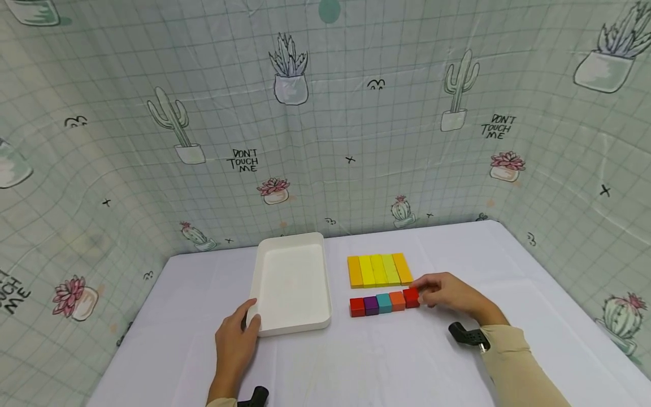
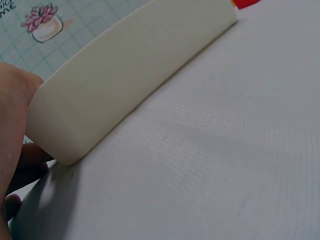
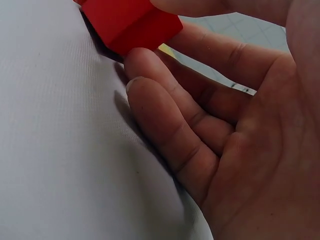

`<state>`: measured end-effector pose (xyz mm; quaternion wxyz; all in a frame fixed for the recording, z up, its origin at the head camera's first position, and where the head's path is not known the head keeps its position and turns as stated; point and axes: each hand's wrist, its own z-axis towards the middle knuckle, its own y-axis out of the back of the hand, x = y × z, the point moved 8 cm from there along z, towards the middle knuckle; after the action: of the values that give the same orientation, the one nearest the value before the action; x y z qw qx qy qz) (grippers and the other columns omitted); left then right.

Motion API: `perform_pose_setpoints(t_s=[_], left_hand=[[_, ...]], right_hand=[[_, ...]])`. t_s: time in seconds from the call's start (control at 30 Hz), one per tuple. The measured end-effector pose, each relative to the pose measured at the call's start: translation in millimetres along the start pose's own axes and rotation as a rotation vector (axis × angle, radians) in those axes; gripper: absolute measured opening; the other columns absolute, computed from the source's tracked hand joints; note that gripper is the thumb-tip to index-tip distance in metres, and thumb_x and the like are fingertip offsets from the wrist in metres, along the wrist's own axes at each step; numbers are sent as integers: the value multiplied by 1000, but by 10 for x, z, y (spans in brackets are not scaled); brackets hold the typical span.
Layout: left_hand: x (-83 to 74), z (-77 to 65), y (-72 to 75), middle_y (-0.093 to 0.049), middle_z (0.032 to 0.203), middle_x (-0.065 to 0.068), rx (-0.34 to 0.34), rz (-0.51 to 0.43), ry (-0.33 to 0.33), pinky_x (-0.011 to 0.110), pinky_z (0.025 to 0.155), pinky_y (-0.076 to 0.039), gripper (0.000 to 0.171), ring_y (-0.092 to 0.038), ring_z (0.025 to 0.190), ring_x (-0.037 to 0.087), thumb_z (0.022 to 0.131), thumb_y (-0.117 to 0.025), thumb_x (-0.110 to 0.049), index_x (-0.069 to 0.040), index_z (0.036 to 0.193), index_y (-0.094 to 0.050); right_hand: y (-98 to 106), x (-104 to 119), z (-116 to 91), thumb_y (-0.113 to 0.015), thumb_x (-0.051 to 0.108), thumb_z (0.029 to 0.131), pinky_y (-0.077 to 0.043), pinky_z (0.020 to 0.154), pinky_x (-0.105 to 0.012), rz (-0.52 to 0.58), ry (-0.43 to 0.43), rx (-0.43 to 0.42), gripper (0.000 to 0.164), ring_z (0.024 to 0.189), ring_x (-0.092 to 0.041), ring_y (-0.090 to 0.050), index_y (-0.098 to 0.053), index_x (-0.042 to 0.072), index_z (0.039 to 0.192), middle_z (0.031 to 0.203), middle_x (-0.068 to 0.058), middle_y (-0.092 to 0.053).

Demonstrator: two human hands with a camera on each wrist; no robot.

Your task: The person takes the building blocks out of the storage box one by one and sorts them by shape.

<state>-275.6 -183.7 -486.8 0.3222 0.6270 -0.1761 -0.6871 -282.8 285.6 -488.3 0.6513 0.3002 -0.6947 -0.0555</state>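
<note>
My left hand [image 1: 236, 342] grips the near left corner of a shallow white tray [image 1: 292, 329], thumb at the rim and fingers along the outer side. In the left wrist view the tray's wall [image 2: 115, 75] rises from the cloth beside that hand. My right hand [image 1: 455, 294] pinches a red cube [image 1: 411, 298] at the right end of a short row, between thumb and forefinger. The right wrist view shows this red cube [image 3: 132, 22] slightly tilted, with the other fingers curled below it. Leftward in the row come an orange cube [image 1: 397, 301], a teal cube [image 1: 383, 303], a purple cube [image 1: 371, 306] and another red cube [image 1: 357, 307].
Behind the cubes, several flat yellow and orange-yellow blocks [image 1: 379, 271] lie side by side. A white cloth [image 1: 356, 367] covers the table. Patterned fabric [image 1: 325, 124] with cactus prints stands around the back and sides.
</note>
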Motion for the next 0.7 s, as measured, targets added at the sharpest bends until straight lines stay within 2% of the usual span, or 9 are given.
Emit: perform_pose_setpoints(t_s=[0.3,0.7], left_hand=[[-32,-5,10,-60,136,19,4,14,-15,62,103,-37,42,-51,125,42,96,-61,-20,-12,138,-62],[-26,1,12,-61,136,18,4,18,-43,61,104,-36,42,-52,126,41,96,-62,-21,-12,137,-62]], right_hand=[[-23,9,-42,-69,15,90,-53,75,-31,-31,7,1,38,91,-24,-57,-66,0,124,111,-10,-66],[-40,7,-15,-68,14,90,-51,73,-30,-41,11,3,36,91,-24,-55,-67,1,123,104,-8,-64]])
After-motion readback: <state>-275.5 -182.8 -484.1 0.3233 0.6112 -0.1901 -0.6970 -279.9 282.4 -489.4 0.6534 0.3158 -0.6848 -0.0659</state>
